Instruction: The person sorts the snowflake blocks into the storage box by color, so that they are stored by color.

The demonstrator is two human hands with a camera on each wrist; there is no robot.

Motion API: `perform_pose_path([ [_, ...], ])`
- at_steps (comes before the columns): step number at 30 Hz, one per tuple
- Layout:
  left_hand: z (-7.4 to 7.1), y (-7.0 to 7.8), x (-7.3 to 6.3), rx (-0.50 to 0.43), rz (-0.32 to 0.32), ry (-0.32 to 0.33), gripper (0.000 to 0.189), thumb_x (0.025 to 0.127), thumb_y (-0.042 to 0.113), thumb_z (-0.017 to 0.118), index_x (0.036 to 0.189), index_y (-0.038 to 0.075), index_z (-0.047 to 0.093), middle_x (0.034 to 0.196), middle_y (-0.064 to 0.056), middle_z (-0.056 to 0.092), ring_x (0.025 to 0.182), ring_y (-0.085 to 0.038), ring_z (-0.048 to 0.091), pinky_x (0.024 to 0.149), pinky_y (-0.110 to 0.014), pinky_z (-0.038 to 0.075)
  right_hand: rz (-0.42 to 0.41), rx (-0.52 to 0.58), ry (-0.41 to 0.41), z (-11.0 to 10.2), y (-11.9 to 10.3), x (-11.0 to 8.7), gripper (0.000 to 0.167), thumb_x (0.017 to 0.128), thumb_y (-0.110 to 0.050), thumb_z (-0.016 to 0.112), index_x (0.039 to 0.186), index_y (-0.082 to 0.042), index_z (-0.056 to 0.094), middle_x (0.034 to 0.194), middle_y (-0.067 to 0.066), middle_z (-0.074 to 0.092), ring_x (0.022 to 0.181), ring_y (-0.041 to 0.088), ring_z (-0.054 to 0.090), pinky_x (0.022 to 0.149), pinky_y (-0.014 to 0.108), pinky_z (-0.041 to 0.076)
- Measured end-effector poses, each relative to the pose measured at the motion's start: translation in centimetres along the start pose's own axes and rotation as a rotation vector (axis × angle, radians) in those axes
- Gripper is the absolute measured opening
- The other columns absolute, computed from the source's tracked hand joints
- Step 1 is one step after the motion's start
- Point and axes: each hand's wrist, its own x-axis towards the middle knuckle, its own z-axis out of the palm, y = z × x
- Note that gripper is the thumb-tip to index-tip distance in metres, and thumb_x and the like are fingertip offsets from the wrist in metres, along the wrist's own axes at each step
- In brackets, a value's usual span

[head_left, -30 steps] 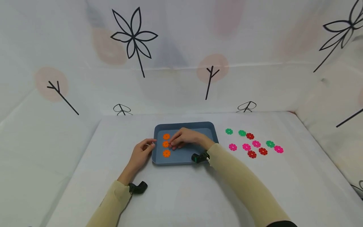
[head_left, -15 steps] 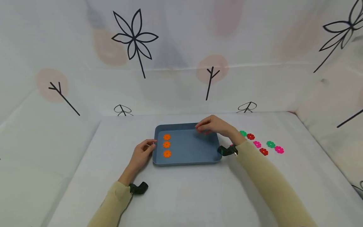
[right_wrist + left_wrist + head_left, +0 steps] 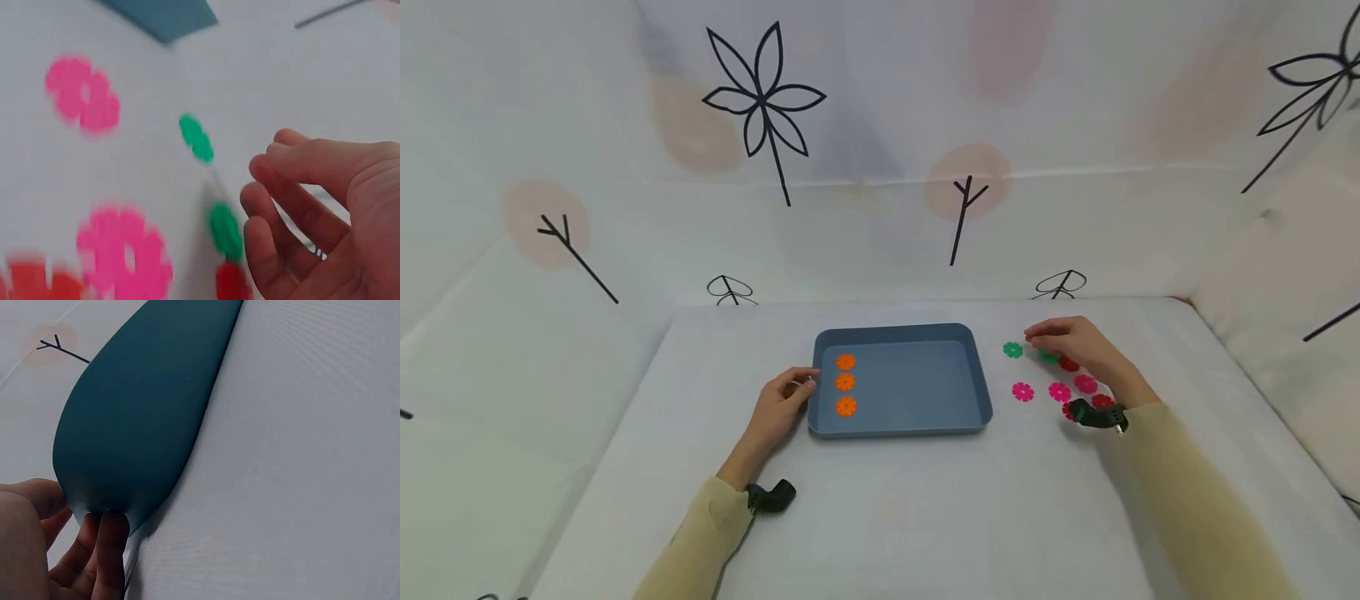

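My left hand holds the left rim of a blue-grey tray, one finger over the edge. In the left wrist view, its fingertips press against the tray's outer wall. Inside the tray, three orange flower-shaped pieces form a column along the left side. My right hand hovers over the loose flower pieces on the right, fingers loosely bent and holding nothing. Just left of its fingertips lies a green flower piece. Another green flower piece is close under the fingers, partly covered in the head view.
Several pink flower pieces and red flower pieces lie right of the tray on the white tablecloth, some under the right wrist. A white patterned cloth rises behind the table. A dark wrist camera sits on the left sleeve.
My right hand has left the orange pieces in the tray and moved right, across the tray, to the loose flower pieces. The left hand stays at the tray's rim.
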Motion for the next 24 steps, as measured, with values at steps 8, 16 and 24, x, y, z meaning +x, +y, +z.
perform_pose_path([
  [8, -0.2, 0.1, 0.0, 0.004, 0.006, 0.004, 0.026, 0.101, 0.011, 0.059, 0.122, -0.002, 0.067, 0.100, -0.012, 0.062, 0.075, -0.015, 0.055, 0.069, -0.024, 0.045, 0.030, -0.086, 0.003, -1.1, 2.6, -1.1, 0.044, 0.094, -0.023, 0.069, 0.132, -0.002, 0.061, 0.125, 0.021, 0.056, 0.105, 0.033, 0.052, 0.077, 0.030, 0.052],
  [16, 0.0, 0.1, -0.1, 0.017, -0.011, -0.003, 0.027, 0.101, 0.010, 0.058, 0.124, -0.003, 0.066, 0.101, -0.014, 0.062, 0.075, -0.014, 0.054, 0.069, -0.023, 0.045, 0.078, -0.141, 0.020, -0.5, 2.0, -0.5, 0.043, 0.092, -0.017, 0.071, 0.132, -0.003, 0.061, 0.112, 0.017, 0.056, 0.095, 0.030, 0.054, 0.075, 0.031, 0.051],
  [24, 0.6, -3.5, 1.2, 0.002, -0.008, 0.021, 0.027, 0.101, 0.016, 0.060, 0.124, 0.003, 0.068, 0.103, -0.012, 0.062, 0.077, -0.019, 0.055, 0.068, -0.024, 0.045, 0.101, -0.139, 0.056, -0.2, 2.2, -0.6, 0.043, 0.092, -0.017, 0.071, 0.132, -0.002, 0.061, 0.112, 0.018, 0.054, 0.100, 0.031, 0.051, 0.076, 0.030, 0.051],
])
